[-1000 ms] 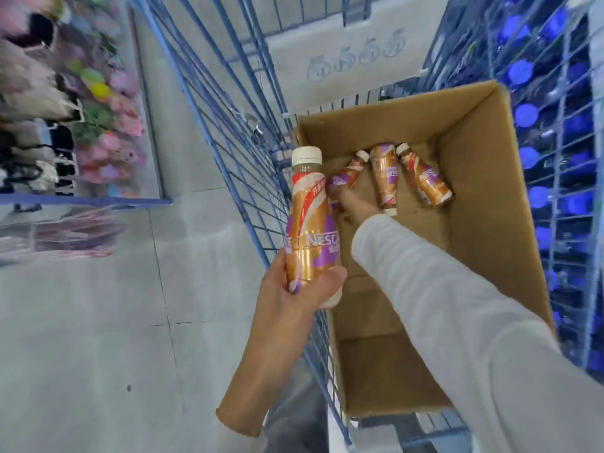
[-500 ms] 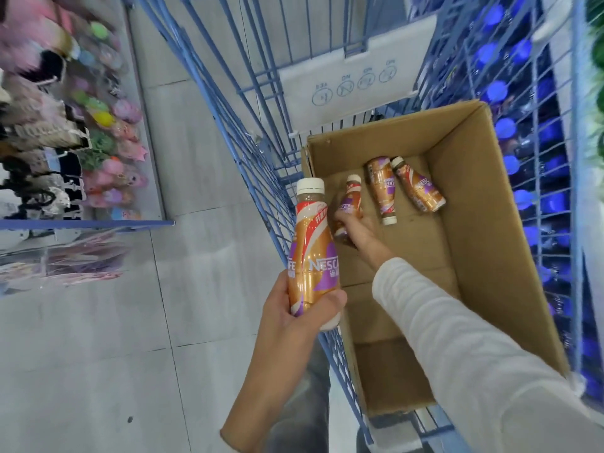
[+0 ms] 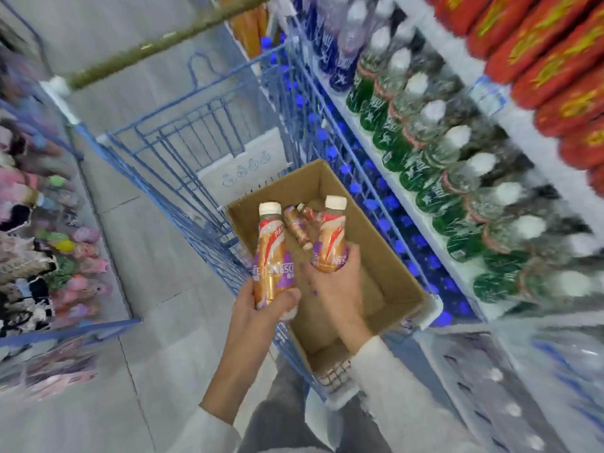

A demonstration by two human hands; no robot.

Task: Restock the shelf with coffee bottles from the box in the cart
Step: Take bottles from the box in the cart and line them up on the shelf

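Observation:
My left hand (image 3: pixel 261 305) holds a gold-and-purple coffee bottle (image 3: pixel 272 256) with a white cap, upright, just left of the cardboard box (image 3: pixel 385 256). My right hand (image 3: pixel 336 286) holds a second coffee bottle (image 3: pixel 330 237) upright above the box. Two more bottles (image 3: pixel 299 227) lie on the box floor behind, partly hidden by the held ones. The box sits inside the blue wire cart (image 3: pixel 202 165).
On the right a white shelf (image 3: pixel 405 197) carries rows of green bottles (image 3: pixel 434 158), with red packs (image 3: pixel 555 60) above and blue-capped bottles (image 3: pixel 389 204) below. A blurred rack of colourful goods (image 3: pixel 39 250) stands on the left. Grey floor tiles (image 3: pixel 147 256) run between.
My right hand has lifted a bottle out of the box and now holds it upright beside the left one. The view has swung right, bringing the shelf into sight.

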